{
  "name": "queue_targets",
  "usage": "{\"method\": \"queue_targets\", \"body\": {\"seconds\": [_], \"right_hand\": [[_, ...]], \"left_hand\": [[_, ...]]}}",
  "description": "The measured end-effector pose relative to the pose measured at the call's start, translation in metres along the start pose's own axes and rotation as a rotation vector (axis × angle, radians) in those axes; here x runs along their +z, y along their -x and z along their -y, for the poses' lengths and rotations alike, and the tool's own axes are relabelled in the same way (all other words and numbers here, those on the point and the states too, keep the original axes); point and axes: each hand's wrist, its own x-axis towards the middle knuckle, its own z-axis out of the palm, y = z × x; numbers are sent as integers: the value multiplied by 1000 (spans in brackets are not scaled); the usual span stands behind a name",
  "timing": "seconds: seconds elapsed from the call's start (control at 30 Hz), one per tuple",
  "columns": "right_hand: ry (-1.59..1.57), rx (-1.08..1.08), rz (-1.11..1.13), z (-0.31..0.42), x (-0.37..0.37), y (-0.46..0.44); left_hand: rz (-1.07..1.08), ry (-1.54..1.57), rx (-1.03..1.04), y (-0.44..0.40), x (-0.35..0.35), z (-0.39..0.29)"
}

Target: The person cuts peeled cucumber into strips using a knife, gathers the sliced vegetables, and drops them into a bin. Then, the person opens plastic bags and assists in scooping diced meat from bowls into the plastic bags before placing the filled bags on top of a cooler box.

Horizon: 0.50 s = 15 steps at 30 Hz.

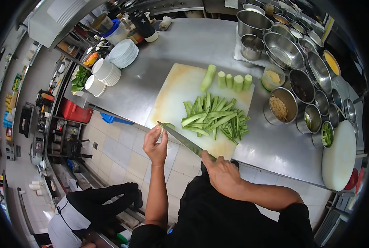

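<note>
My right hand (222, 175) is wrapped round the handle of a long kitchen knife (182, 141), its blade pointing up-left across the cutting board's front edge. Beside the knife tip, my left hand (155, 143) pinches a small pale piece, mostly hidden by the fingers. A curved green slice (169, 125) lies by the tip. The white cutting board (170, 89), stained yellow-brown, carries a heap of pale green vegetable strips (215, 115). Behind the heap, one longer peeled green vegetable piece (208, 78) lies at an angle, next to several short cut pieces (238, 83).
Metal bowls (283, 50) and pots crowd the steel counter's (126, 93) right side; one pot (280, 106) holds noodle-like strands. A round white board (339, 156) leans at the right end. White bowls (106, 72), plates (123, 53) and a black bottle (143, 25) stand left. Another person (81, 211) is lower left.
</note>
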Motion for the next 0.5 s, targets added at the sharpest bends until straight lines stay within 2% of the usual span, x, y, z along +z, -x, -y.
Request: {"method": "queue_targets", "body": {"seconds": [0.23,0.3,0.5], "right_hand": [[-144,-37,40,-6,-3,-15],[-191,-14,71,-7,-1,-19],[-281,20,130,-9,6,-26]], "left_hand": [[34,40,-30,2,-3,3],[103,30,-46,2,-6,2],[110,29,-38,2,-8,4]]}}
